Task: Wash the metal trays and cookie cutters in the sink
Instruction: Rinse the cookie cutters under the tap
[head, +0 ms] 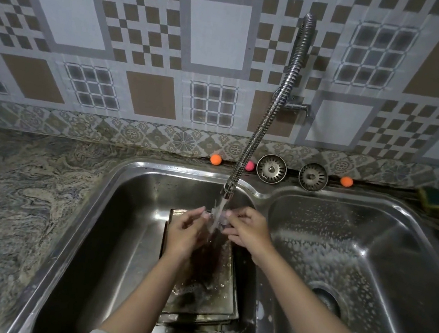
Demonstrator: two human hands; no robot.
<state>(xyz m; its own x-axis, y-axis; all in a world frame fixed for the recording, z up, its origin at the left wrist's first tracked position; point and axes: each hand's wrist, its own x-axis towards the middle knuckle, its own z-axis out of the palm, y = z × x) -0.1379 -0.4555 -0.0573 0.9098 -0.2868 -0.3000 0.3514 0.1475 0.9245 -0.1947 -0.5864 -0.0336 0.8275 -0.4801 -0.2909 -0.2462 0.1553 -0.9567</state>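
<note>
From the head camera, our left hand point(188, 230) and right hand point(249, 233) pinch a small cookie cutter point(217, 218) with curled fingers under the tap point(266, 116) stream, above stacked trays point(219, 290) in the left sink point(119, 208).

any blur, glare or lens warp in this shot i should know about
Head view: wide-angle warp bows the wall tiles and counter edge; motion blur smears the water stream and the small item both hands hold under it; glare streaks the right basin; the left basin around the stacked trays is dim.
</note>
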